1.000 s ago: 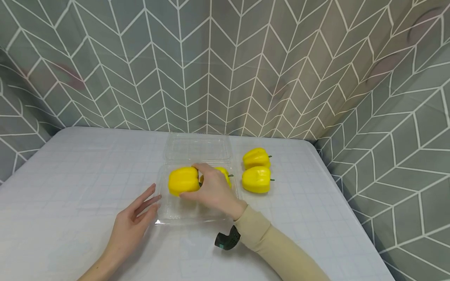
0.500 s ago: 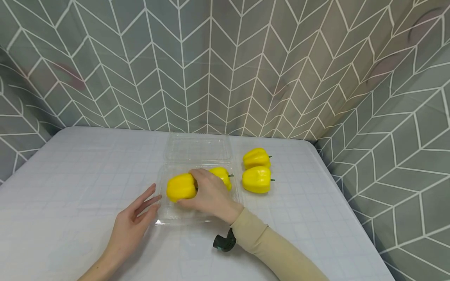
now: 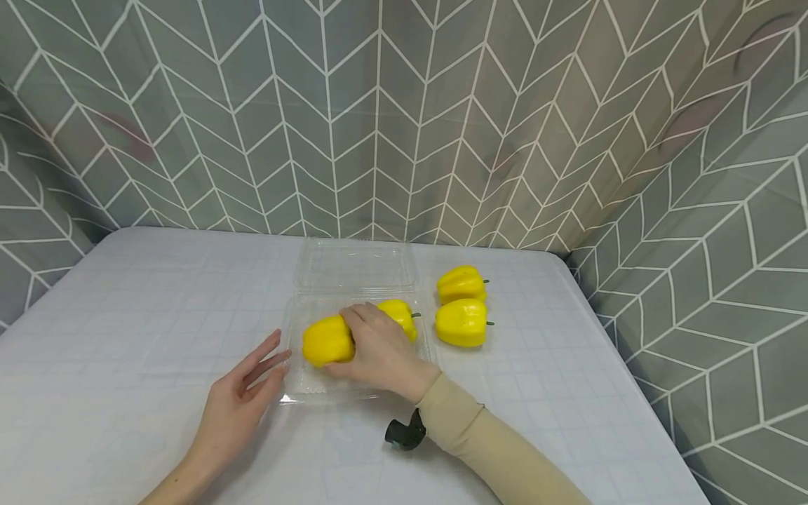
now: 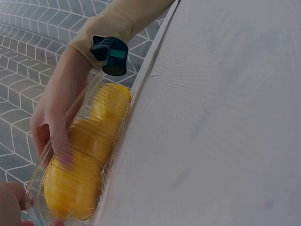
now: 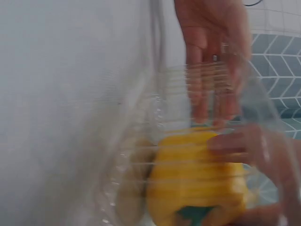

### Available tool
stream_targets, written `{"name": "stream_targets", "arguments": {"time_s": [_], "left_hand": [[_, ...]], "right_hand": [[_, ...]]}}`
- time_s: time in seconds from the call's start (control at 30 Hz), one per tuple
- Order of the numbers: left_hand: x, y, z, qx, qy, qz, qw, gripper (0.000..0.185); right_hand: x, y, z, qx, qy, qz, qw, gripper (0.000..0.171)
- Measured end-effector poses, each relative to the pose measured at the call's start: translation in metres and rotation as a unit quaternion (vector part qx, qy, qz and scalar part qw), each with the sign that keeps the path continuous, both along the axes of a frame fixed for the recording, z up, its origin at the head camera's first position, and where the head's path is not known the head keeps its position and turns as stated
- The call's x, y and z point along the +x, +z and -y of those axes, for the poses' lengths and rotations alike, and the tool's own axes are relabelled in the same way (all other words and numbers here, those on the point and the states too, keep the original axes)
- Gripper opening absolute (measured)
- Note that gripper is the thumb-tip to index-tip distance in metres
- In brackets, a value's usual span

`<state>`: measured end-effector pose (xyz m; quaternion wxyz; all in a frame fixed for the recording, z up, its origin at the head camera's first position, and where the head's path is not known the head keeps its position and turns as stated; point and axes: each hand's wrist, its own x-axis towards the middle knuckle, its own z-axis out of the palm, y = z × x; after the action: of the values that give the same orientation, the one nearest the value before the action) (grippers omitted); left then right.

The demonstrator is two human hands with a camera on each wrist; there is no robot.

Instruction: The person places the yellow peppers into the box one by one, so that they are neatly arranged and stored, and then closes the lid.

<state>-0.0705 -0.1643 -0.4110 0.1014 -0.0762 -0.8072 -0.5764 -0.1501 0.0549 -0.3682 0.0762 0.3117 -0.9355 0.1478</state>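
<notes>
A clear plastic clamshell box (image 3: pixel 318 386) lies open on the white table, its lid (image 3: pixel 356 265) folded back. My right hand (image 3: pixel 346 342) grips a yellow bell pepper (image 3: pixel 322 340) low in the box's left half. A second yellow pepper (image 3: pixel 400 312) lies in the right half, partly hidden by that hand. My left hand (image 3: pixel 278 358) lies flat with straight fingers touching the box's left edge. In the left wrist view both peppers (image 4: pixel 87 160) show through the ribbed wall. The right wrist view shows the held pepper (image 5: pixel 197 183) and the left hand (image 5: pixel 211 42) through plastic.
Two more yellow peppers (image 3: pixel 461 283) (image 3: pixel 461 322) lie on the table (image 3: pixel 126 315) just right of the box. A grey patterned curtain (image 3: pixel 379 119) hangs behind and to the right. The table's right edge (image 3: pixel 631 393) is close.
My right hand has lowered the held pepper a little, down into the box's left half. The left hand has stayed at the box's edge.
</notes>
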Motion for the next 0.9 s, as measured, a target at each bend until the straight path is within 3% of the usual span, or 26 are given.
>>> {"name": "stream_targets", "arguments": {"time_s": [0.2,0.33,0.9], "left_hand": [[0.000,0.000,0.000,-0.002,0.004,0.002,1.0000,0.053],[0.000,0.000,0.000,-0.002,0.004,0.002,1.0000,0.052],[-0.001,0.000,0.000,0.000,0.002,-0.005,1.0000,0.053]], "right_hand": [[-0.001,0.014,-0.009,0.008,0.024,0.076,0.997,0.073],[-0.002,0.018,-0.012,-0.002,0.028,0.098,0.995,0.071],[-0.006,0.009,-0.010,-0.022,0.002,0.047,0.999,0.065]]}}
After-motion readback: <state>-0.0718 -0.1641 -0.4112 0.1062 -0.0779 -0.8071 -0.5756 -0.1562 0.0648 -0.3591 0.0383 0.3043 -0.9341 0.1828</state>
